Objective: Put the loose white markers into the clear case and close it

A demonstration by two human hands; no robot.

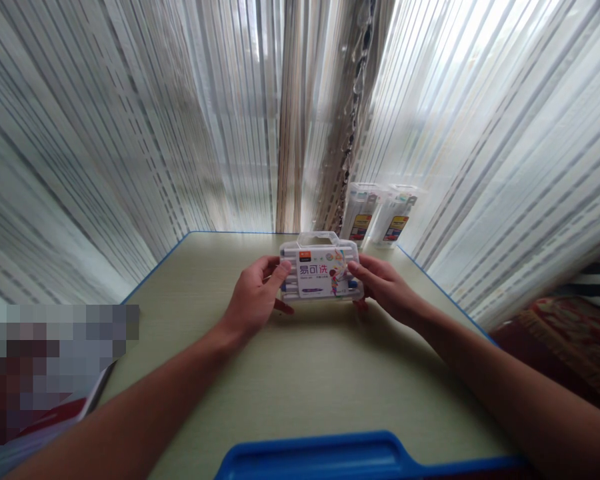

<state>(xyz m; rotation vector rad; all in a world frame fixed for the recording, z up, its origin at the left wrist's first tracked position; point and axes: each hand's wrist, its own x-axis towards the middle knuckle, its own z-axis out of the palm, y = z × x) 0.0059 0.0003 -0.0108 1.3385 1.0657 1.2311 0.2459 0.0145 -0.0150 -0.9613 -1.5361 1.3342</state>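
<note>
Between my two hands is a clear plastic marker case (324, 272) with a carry handle on top and a white printed label facing me. Pens with blue ends show through its sides. My left hand (257, 293) grips the case's left end, thumb on the front. On the right end, my right hand (383, 283) holds it in the same way, thumb near the label's edge. The case is upright over the far middle part of the table (300, 380); I cannot tell whether its bottom edge touches the surface.
Two clear plastic boxes (361, 213) with yellow and red labels stand at the table's far right corner. Striped string curtains (240, 120) hang behind. A blue tray-like edge (320, 457) lies at the near side. Patterned fabric (565, 340) is off to the right.
</note>
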